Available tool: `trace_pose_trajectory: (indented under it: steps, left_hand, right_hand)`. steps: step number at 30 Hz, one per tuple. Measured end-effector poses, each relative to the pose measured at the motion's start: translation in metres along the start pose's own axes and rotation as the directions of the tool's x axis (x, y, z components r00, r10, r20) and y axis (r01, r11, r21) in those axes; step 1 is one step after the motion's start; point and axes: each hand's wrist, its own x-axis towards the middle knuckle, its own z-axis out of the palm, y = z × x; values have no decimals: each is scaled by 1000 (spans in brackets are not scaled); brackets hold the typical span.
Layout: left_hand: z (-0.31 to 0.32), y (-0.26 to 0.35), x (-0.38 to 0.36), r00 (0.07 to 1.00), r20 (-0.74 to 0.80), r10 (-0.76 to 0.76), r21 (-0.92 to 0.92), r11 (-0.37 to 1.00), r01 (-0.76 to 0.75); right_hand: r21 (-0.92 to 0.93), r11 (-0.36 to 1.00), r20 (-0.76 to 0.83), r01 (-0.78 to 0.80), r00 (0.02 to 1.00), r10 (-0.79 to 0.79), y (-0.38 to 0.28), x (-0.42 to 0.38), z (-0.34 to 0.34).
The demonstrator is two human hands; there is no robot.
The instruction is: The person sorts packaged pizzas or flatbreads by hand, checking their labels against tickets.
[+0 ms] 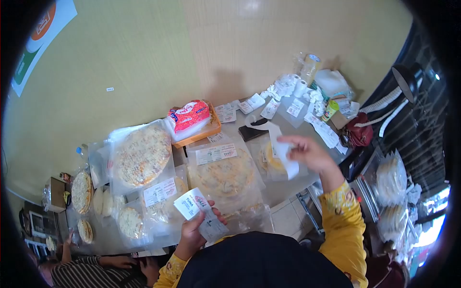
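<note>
In my left hand [192,234] is a roll of printed labels [188,202] marked TUNA, and a label strip [212,228] hangs from that hand. My right hand [309,154] is raised over the table, its fingers closed on a curling white paper strip [277,137]. Right below the strip lies a bagged round yellow item [272,161], partly hidden. Between my hands sits a large bagged pizza [225,177] with a label [216,153] on its bag. Another bagged pizza [180,187] with a label [160,192] is just left of the roll.
A red tissue pack [189,117] rests in a wooden tray [201,134]. Several other pizzas, including a large one [144,156], cover the left side. Crumpled paper [283,85], a tape roll [311,67] and a dark phone [252,132] lie behind. A person in a striped shirt [84,273] is lower left.
</note>
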Motion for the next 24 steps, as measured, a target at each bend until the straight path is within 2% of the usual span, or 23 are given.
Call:
trace_pose_trajectory:
  steps: [2,5,9,11,14,17,18,19,21,22,24]
  left_hand:
    - [-3,-1,0,998,23,-53,26,998,52]
    - [-15,-9,3,989,46,-138,13,990,138]
    - [-7,-22,9,940,132,-315,-8,948,319]
    - [4,-33,21,893,187,-409,74,913,402]
    - [20,-55,44,844,190,-501,230,859,458]
    - [37,-78,65,821,173,-545,308,821,481]
    - [42,-85,72,819,168,-549,317,817,483]
    - [46,-88,78,828,173,-534,283,832,477]
    - [53,-95,88,852,173,-494,208,864,458]
    - [56,-100,94,886,149,-440,167,894,416]
    - [56,-110,98,934,77,-350,101,934,342]
  right_hand:
    - [48,995,-51,-86,995,88,23,-39,20]
    - [146,967,-48,-208,975,217,58,-86,37]
    - [295,926,-147,-237,946,289,97,-119,61]
    - [332,897,-136,-292,926,352,101,-127,67]
    - [358,887,-48,-293,943,330,116,-129,69]
    - [-106,956,-109,-272,959,261,106,-122,56]
    - [-100,969,-166,-225,964,206,116,-118,49]
    - [-260,954,-165,-151,980,110,115,-109,37]
    - [-548,836,-102,15,991,-84,109,-81,4]
    - [-504,854,-60,126,982,-180,117,-59,-13]
    - [-584,790,-12,188,971,-240,110,-11,-40]
